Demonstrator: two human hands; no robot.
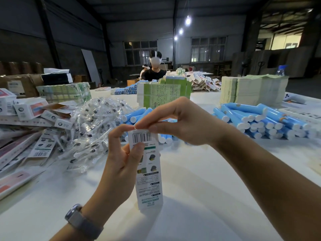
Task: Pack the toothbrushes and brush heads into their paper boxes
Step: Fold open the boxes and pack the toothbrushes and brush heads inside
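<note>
Paper box (149,173) held upright, long axis vertical, barcode end up, left hand (121,153) gripping its upper part, right hand (175,122) pinching the top flap

1. My left fingers (137,148) cover part of the paper box (149,173), so its print there is hidden.
2. Its small text is unreadable.
3. The flat boxes (15,180) run off the left edge.
</note>
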